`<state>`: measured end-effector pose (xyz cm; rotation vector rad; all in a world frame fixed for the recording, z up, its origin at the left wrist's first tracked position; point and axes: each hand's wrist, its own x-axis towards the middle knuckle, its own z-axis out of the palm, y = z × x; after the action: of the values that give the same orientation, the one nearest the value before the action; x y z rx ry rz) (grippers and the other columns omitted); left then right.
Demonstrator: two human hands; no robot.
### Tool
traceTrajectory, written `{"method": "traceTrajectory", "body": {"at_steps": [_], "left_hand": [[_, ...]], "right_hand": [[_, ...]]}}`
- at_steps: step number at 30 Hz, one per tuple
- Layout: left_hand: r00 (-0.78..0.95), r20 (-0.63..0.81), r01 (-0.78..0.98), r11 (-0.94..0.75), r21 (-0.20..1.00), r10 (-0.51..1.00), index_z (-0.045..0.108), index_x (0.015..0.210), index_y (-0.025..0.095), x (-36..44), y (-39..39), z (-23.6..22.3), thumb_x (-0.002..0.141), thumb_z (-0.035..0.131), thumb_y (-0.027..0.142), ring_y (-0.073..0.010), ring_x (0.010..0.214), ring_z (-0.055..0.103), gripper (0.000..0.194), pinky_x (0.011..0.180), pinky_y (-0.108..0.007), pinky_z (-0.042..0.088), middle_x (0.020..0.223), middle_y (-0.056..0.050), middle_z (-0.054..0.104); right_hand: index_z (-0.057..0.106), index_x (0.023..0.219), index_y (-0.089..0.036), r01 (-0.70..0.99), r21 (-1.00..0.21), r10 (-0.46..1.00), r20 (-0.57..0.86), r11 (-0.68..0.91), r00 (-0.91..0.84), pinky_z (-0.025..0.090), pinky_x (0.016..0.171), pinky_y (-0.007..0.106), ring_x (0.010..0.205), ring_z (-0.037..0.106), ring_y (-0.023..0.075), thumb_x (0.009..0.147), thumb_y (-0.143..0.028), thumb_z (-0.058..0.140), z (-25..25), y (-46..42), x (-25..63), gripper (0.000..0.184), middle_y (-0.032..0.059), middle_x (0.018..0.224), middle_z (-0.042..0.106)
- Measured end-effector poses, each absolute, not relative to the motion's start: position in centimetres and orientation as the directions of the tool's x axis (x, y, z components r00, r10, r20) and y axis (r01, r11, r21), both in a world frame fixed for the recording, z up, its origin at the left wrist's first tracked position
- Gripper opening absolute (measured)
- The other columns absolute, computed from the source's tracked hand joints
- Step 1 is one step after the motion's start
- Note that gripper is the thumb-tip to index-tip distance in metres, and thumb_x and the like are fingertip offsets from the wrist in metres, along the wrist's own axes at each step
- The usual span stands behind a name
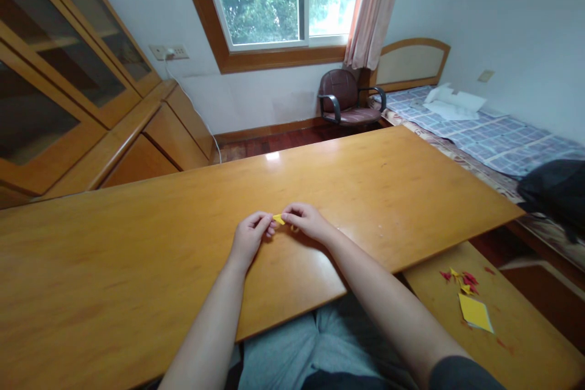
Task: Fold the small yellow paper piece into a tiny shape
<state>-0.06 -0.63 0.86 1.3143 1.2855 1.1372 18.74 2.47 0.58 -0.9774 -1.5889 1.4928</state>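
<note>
A small piece of folded yellow paper (pixel 278 219) is held just above the wooden table (pixel 150 256), between my two hands. My left hand (pixel 253 233) pinches its left end with thumb and fingertips. On the other end, the thumb and fingers of my right hand (pixel 307 220) are closed. Part of the paper is hidden by the fingers, so its exact folded shape is hard to make out.
On a lower surface (pixel 434 280) at the right lie a stack of yellow paper squares (pixel 476 313) and several small red and yellow folded paper pieces (pixel 467 280). Beyond the table stands a brown armchair (pixel 340 97). A bed (pixel 493 134) with a black bag (pixel 555 192) is at the right.
</note>
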Motion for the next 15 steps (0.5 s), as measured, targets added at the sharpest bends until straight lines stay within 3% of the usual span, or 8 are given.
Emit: {"method": "traceTrajectory", "body": {"at_steps": [7,15], "left_hand": [[-0.065,-0.002,0.093,0.008,0.996,0.998,0.067,0.077,0.016,-0.12,-0.48,0.75,0.082,0.063,0.047,-0.0118,0.055,0.058,0.032,0.055,-0.023,0.047,0.064,-0.001,0.064],[0.069,0.025,0.200,-0.038,0.979,0.997,0.067,0.079,0.017,0.16,-0.80,1.16,0.083,0.067,0.043,-0.0127,0.062,0.060,0.026,0.062,-0.024,0.050,0.067,0.000,0.066]], "right_hand": [[0.063,0.078,-0.016,0.041,-0.997,0.912,0.036,0.058,-0.408,0.040,0.060,0.023,0.065,0.051,0.0117,0.083,-0.040,0.061,0.29,2.79,18.74,0.024,-0.0010,0.069,0.058],[0.064,0.080,-0.015,0.098,-0.989,0.892,0.058,0.114,-0.449,0.040,0.062,0.023,0.066,0.053,0.0117,0.086,-0.035,0.060,0.82,2.40,18.70,0.022,-0.0006,0.070,0.059]]}}
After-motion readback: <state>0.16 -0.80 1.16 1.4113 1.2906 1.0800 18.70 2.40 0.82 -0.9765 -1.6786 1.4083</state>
